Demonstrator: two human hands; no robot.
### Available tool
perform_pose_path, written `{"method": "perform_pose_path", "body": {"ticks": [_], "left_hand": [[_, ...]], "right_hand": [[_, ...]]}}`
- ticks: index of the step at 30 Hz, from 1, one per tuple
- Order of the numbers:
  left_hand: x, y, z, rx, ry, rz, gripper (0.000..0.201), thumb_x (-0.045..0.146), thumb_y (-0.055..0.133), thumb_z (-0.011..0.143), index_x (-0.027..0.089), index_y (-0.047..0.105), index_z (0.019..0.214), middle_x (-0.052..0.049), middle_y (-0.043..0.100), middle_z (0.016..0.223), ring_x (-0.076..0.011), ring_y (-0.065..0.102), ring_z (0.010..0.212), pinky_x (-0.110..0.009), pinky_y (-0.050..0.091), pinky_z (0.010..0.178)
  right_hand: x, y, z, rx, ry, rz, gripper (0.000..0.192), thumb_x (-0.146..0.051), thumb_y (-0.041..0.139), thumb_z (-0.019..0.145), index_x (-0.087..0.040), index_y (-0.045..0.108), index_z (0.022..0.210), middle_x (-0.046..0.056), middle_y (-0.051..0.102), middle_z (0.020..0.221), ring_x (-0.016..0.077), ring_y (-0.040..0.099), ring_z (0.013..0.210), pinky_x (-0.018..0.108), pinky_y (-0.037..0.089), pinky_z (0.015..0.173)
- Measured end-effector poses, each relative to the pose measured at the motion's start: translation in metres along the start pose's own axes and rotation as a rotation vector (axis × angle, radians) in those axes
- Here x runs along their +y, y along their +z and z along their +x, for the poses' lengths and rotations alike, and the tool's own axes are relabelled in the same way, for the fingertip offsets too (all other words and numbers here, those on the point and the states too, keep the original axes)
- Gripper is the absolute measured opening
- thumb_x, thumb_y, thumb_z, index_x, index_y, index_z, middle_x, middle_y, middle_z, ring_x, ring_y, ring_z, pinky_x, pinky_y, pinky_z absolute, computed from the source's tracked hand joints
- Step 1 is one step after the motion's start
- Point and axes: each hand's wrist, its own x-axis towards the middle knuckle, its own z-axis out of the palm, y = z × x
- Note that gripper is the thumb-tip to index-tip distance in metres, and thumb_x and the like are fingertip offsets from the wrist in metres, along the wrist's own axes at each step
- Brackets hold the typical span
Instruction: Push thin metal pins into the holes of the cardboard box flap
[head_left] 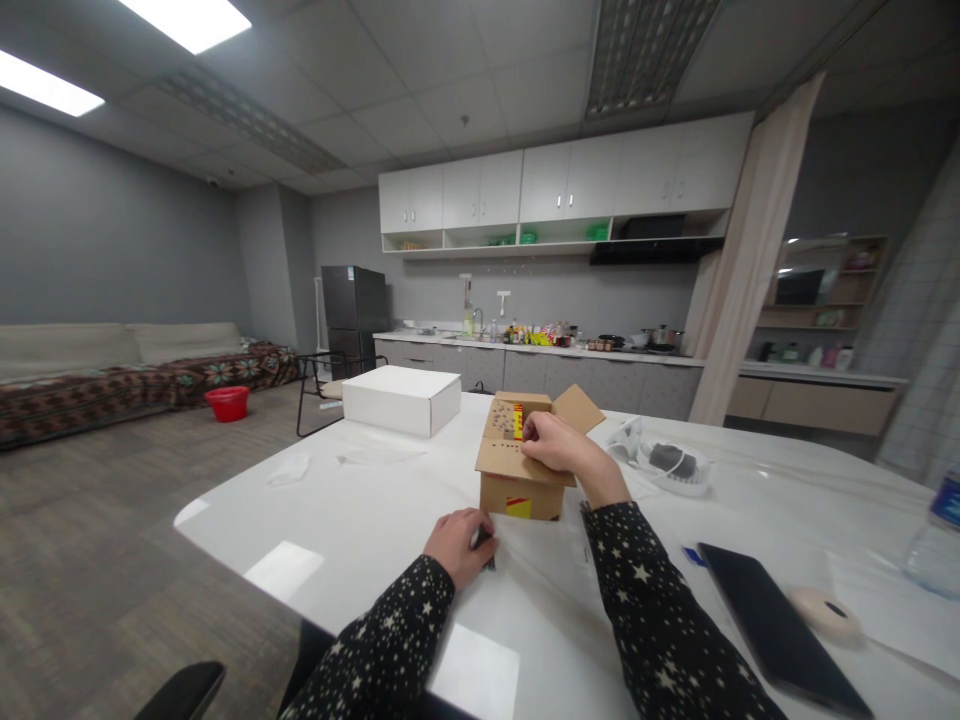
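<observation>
Head view takes in a white table [360, 520] first, with a closed white box [401, 400] at its far side and, nearer the middle, a small brown cardboard box [521, 470] with its flaps open. The right hand [559, 445] rests on top of that cardboard box, fingers curled over a front flap and pressing it. The left hand [457, 545] lies on the table just in front of the box, closed around a small dark object [486, 545] too hidden to identify. To the right lie a dark tablet [772, 625], a white-and-grey bundle [667, 462], a roll of tape [825, 610] and, at the edge, a clear bottle [934, 545]. As a judgement, the light box could slide or tip if the flap is pushed hard with only one hand steadying it, and whatever is inside might spill. The tablet lies close to the right elbow and could be knocked. Red and yellow printing shows on the box flap and front, but no lettering or brand can be read at this size.
</observation>
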Motion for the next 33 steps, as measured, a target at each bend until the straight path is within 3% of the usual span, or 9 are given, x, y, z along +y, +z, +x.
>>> {"method": "perform_pose_path", "body": {"ticks": [33], "left_hand": [[-0.0017, 0.0015, 0.0005, 0.015, 0.01, 0.003, 0.011, 0.027, 0.058, 0.078, 0.022, 0.063, 0.086, -0.001, 0.067, 0.097, -0.0196, 0.059, 0.096, -0.031, 0.041, 0.09]], "right_hand": [[-0.0046, -0.0023, -0.0018, -0.031, 0.035, -0.037, 0.009, -0.024, 0.058, 0.078, -0.017, 0.057, 0.083, 0.008, 0.065, 0.096, 0.0194, 0.057, 0.088, 0.024, 0.036, 0.066]]}}
